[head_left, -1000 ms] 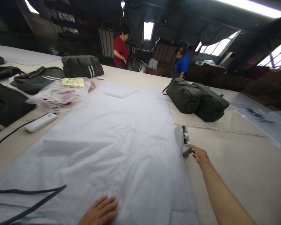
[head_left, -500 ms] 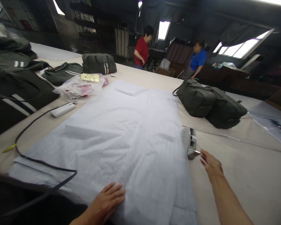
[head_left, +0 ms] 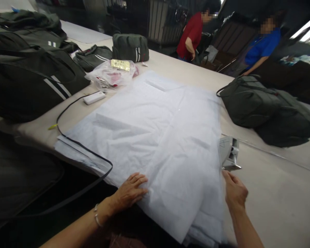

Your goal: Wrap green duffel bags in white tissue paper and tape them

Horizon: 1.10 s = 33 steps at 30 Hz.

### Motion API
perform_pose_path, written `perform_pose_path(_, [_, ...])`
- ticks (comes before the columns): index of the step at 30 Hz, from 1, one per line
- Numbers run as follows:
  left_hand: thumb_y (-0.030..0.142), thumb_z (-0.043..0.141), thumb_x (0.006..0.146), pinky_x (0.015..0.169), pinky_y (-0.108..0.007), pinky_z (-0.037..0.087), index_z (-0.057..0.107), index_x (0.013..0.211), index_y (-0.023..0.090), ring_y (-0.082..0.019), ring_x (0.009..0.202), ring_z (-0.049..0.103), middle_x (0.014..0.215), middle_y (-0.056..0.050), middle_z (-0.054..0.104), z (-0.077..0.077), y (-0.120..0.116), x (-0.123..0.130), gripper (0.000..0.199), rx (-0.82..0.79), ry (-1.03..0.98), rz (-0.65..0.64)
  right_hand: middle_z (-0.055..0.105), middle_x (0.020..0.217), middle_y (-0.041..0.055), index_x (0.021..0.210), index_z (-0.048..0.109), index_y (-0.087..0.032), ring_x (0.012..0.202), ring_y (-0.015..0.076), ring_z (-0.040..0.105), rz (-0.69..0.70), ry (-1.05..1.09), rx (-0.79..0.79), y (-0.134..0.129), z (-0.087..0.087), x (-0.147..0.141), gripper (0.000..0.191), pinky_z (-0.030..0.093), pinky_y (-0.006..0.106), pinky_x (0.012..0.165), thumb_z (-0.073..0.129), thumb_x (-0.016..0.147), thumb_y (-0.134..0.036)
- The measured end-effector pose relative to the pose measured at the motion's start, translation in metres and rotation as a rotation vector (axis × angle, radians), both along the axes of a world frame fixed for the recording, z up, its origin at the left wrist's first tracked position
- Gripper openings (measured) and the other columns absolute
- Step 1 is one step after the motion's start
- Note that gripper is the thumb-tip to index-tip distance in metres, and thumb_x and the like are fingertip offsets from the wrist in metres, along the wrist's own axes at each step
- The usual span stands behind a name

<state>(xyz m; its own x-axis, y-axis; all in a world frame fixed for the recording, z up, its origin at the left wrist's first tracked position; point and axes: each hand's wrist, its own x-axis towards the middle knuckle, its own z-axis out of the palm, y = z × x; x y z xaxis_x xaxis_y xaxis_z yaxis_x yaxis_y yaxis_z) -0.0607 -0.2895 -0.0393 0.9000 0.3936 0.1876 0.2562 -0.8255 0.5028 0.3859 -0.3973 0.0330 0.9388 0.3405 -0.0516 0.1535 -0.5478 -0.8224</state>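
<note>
Table (head_left: 274, 193): white fabric (head_left: 186, 148) overhangs near edge | left hand (head_left: 130, 189): open, flat on fabric | right hand (head_left: 235, 189): narrow, grip unclear | step, judged: steadying; next needs even tension

Right hand (head_left: 235, 190) is off the gray tool (head_left: 229, 153), now pinching the right edge of the white sheet (head_left: 170, 137); view swings left and down, bracelet (head_left: 96, 215) by left hand (head_left: 131, 189) comes into sight

White stripes (head_left: 54, 88) mark a dark green bag (head_left: 26, 88) as a red shirt (head_left: 191, 34) and blue shirt (head_left: 263, 48) offset a white sheet (head_left: 134, 127).
</note>
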Motion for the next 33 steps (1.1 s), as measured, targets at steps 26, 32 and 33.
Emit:
perform_pose_path(26, [0.019,0.061,0.083,0.117,-0.058,0.016,-0.002,0.152,0.013,-0.029,0.136,0.04,0.141,-0.017,0.05,-0.016,-0.013,0.002,0.093,-0.012,-0.158,0.379,0.059,0.062,-0.0054,0.071,0.044,-0.023,0.059,0.0129,0.055,1.061,0.261,-0.395,0.074,-0.036,-0.292,0.02,0.041,0.024,0.057,0.063,0.071,-0.028])
perform_pose_path(32, [0.021,0.061,0.083,0.118,-0.055,0.018,0.008,0.151,0.015,-0.029,0.138,0.038,0.146,-0.016,0.046,-0.021,-0.013,0.001,0.086,0.02,-0.143,0.359,0.057,0.063,-0.0029,0.066,0.045,-0.023,0.064,0.0152,0.052,0.997,0.011,-0.578,0.082,-0.038,-0.3,0.023,0.033,0.026,0.061,0.066,0.071,-0.027])
perform_pose_path(33, [0.021,0.062,0.083,0.118,-0.055,0.018,0.009,0.151,0.015,-0.028,0.139,0.038,0.146,-0.016,0.046,-0.022,-0.013,0.0,0.086,0.019,-0.141,0.356,0.057,0.063,-0.002,0.065,0.045,-0.023,0.065,0.0165,0.054,0.983,-0.007,-0.61,0.081,-0.037,-0.299,0.025,0.033,0.027,0.061,0.068,0.071,-0.03])
